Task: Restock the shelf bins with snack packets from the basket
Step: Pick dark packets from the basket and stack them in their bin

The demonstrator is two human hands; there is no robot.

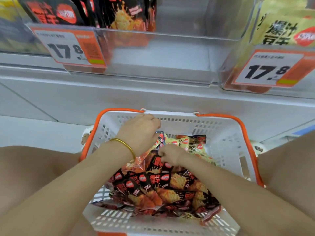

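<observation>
1. Keeps the basket (226, 138) low between the knees (34, 160), just below the shelf (153, 97), probably to shorten every lift from pile to bin.
2. Reaches in with the left hand (139, 132), bangle (124, 145) on the wrist, fingers curled down and clenched on a bunch (160, 138) of packets at the far end of the pile. Cannot count the bunch, hidden mostly under the knuckles.
3. Works the right hand (170, 155) just beside it and lower, fingers bent, pinching the top of a black packet (157, 161). Seemingly feeds it toward the bunch, to carry several up at once rather than one by one.
4. Leaves black packets (153, 184) heaped through the near half of the basket and yellow packets (196, 147) at the far right, all overlapping. Shows nothing lifted above the rim yet.
5. Faces a clear middle bin (153, 34), bare across most of its floor, with only a few black packs (129, 14) upright at its back left. Points to that bin as the likely home for the black ones, matching by print.
6. Shows yellow packs (281, 26) in the right bin (228, 86), and a price tag (68, 46) on the middle bin's front. Suggests sorting by colour, to keep stock behind its own tag.
7. Reads as the gathering step, with most of the restock ahead, judging by so full a basket.
</observation>
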